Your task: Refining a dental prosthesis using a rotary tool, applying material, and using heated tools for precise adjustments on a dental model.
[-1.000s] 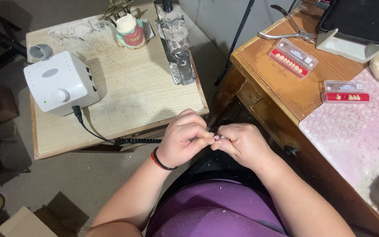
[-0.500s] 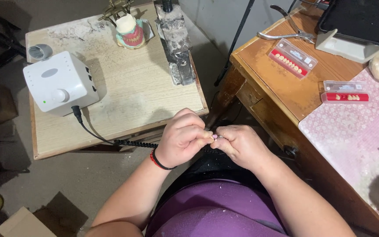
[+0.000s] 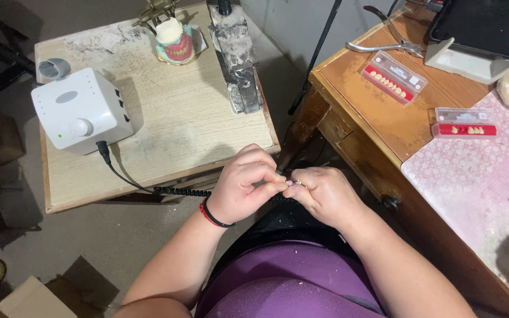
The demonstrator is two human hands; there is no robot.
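Both hands, the left hand [image 3: 247, 185] and right hand [image 3: 324, 194], pinched a small pink piece [image 3: 289, 183] together, held near over the lap for fine fingertip control.

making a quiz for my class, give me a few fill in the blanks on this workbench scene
1. The left hand and right hand pinch a tiny ____ piece between their fingertips.
2. The white control box sits on the small ____ table.
3. A black and red band circles the ____ wrist.
4. The metal pliers lie on the desk beyond two ____ of false teeth.

Missing words: pink; wooden; left; trays
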